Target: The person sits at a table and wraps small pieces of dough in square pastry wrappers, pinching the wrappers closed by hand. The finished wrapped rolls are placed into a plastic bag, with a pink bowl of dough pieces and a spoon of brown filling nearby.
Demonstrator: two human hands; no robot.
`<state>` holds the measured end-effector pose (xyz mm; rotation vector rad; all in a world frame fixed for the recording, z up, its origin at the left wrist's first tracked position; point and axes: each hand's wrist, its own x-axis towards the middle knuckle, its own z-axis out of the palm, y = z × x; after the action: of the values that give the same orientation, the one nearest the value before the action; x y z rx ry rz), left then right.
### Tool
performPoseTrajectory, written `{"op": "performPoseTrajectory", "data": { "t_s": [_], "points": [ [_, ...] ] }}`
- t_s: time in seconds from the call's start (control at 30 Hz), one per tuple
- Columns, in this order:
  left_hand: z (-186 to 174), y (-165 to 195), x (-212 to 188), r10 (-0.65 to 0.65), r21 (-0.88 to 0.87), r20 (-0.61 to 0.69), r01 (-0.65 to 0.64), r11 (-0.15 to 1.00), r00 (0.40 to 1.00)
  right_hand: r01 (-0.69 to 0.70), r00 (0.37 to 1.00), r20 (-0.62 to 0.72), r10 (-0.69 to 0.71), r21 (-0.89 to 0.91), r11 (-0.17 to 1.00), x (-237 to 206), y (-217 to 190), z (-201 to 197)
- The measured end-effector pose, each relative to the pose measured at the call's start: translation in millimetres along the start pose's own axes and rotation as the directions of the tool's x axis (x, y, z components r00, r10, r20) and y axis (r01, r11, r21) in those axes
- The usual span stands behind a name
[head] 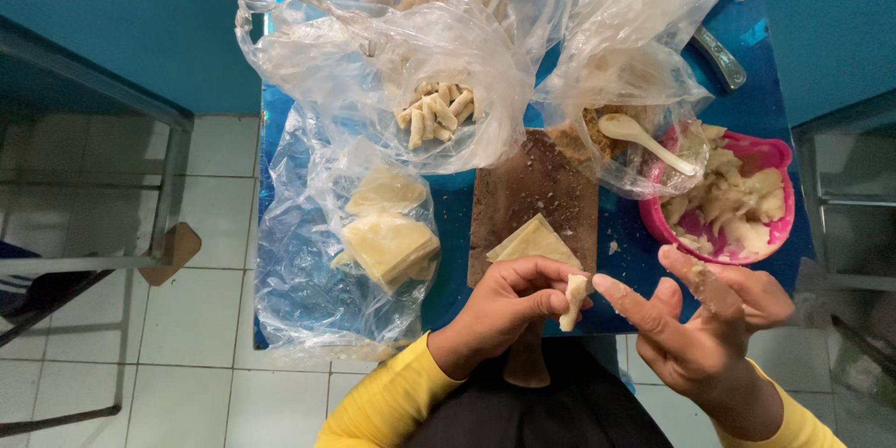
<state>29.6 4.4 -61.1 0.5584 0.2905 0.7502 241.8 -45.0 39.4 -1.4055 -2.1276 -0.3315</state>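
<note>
Rolled dough piece [573, 301], pale and small, sits pinched between the thumb and curled fingers of the left hand [509, 303], held just above the near edge of the blue table [756, 93]. Just beside it, the right hand [705, 322] is spread, fingers loose and holding nothing, its forefinger tip close to the roll and a smear of filling on the fingers. Both arms wear yellow sleeves [383, 401]. Under the hands, a brown wooden board [532, 191] lies at the middle of the near edge, with a folded stack of thin pastry sheets [535, 243] on it. Toward the near left corner, more folded sheets [390, 245] rest inside a clear plastic bag [299, 289]. At the right edge stands a pink bowl [782, 157] with pale chunks of food. Beside it, a white spoon [644, 138] lies in a bag of brown filling [597, 126]. Farther back, in the middle, another bag holds finished rolls [439, 112], and at the far edge more pieces show through plastic.
</note>
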Motion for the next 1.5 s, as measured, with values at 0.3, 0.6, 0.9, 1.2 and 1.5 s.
{"op": "performPoseTrajectory", "data": {
  "t_s": [0.3, 0.6, 0.9, 1.2, 1.5],
  "points": [
    [-4.4, -3.4, 0.4, -0.003, 0.043, -0.021, 0.004, 0.999, 1.0, 0.171, 0.985, -0.037, -0.17, 0.024, 0.985, 1.8, -3.3, -2.4],
    [-5.5, -4.5, 0.4, -0.005, 0.018, -0.018, 0.005, 1.0, 1.0, 0.175, 0.984, -0.021, -0.175, -0.022, 0.984, 2.1, -5.8, 0.5],
    [-7.9, -6.8, -0.3, 0.021, 0.003, 0.01, -0.021, 1.0, 1.0, 0.121, 0.992, 0.023, -0.121, -0.005, 0.993, 3.5, -5.5, 0.3],
    [-7.0, -4.7, -0.4, 0.004, 0.043, -0.021, -0.003, 0.999, 1.0, 0.147, 0.989, -0.028, -0.148, -0.012, 0.989, 3.2, -2.3, -3.8],
    [-1.5, 0.3, -0.6, -0.003, 0.016, 0.003, 0.003, 1.0, 1.0, 0.029, 1.0, -0.001, -0.029, -0.002, 1.0, 0.1, -1.1, 1.9]
  ]
}}
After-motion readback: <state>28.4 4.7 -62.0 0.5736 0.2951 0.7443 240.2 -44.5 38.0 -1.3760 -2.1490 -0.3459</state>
